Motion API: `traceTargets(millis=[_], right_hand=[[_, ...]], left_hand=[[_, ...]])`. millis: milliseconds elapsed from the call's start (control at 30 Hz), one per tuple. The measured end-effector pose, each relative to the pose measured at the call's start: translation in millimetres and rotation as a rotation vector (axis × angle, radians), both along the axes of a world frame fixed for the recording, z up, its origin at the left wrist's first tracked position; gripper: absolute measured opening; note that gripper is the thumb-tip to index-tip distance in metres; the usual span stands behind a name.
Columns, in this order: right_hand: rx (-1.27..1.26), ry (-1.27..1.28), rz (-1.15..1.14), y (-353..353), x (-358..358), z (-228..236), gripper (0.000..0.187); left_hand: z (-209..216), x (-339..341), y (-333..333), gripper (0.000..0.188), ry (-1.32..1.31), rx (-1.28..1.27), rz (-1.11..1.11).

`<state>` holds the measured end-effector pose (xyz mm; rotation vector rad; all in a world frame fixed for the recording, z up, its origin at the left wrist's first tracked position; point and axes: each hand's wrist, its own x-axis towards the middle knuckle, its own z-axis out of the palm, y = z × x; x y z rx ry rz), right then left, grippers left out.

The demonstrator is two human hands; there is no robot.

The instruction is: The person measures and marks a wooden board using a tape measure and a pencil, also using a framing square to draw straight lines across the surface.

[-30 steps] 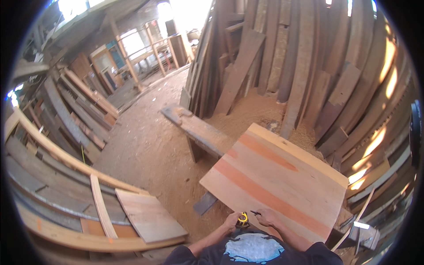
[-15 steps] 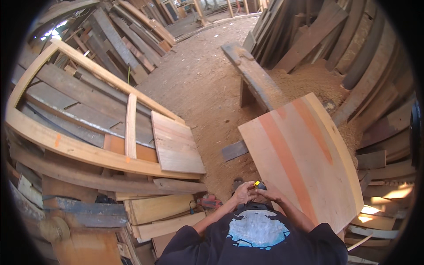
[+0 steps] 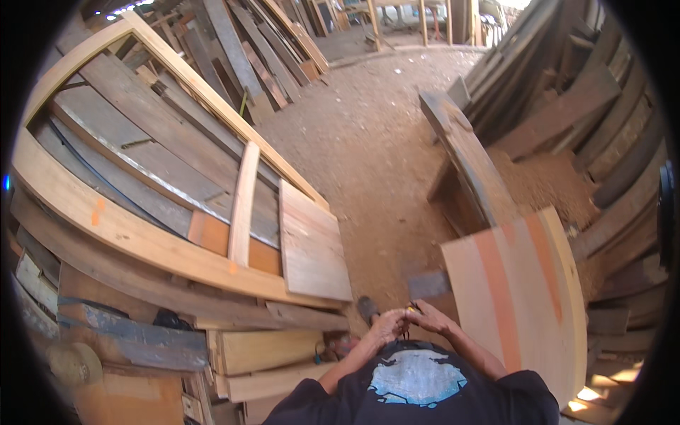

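Observation:
My left hand (image 3: 388, 326) and my right hand (image 3: 433, 317) meet close in front of my body, with fingers closed around a small yellow and dark tape measure (image 3: 412, 309). Most of the tape measure is hidden by the fingers. To the right of my hands lies a broad wooden panel (image 3: 520, 304) with orange-red streaks. Over on the left, a long pale wooden frame (image 3: 177, 256) with a crosspiece (image 3: 244, 202) rests on stacked boards. A smaller wood panel (image 3: 315, 244) lies at the frame's near right end.
A heavy plank bench (image 3: 471, 152) stands beyond the broad panel. A grey board piece (image 3: 428, 285) lies on the dusty ground (image 3: 375, 170). Leaning planks (image 3: 567, 113) line the right side. Pale boards (image 3: 273, 350) and a partly hidden red tool (image 3: 343, 348) are at lower left.
The view has swung, so the frame and the broad panel appear further right and the panel lower. My hands stay together at the tape measure, which shows less yellow now.

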<state>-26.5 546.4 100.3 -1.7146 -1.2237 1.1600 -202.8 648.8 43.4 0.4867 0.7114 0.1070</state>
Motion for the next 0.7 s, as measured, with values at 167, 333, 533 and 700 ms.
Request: traceTargets(millis=[167, 333, 533, 700], right_hand=[[-0.150, 0.370, 0.192, 123.8, -6.6, 57.5, 0.051], [-0.052, 0.408, 0.370, 246.0, 1.6, 79.3, 0.045], [-0.136, 0.265, 0.590, 321.5, 5.5, 76.3, 0.040], [-0.041, 0.438, 0.476, 394.3, -47.0, 109.3, 0.034]], left_hand=[[26.6, -20.8, 135.0, 0.017, 0.050, 0.307, 0.073], [151.7, -75.9, 328.9, 0.017, 0.061, 0.502, 0.378], [265.1, -184.6, 468.4, 0.013, -0.005, 0.772, 0.802], [288.1, -169.0, 474.6, 0.026, 0.427, 1.198, 0.701]])
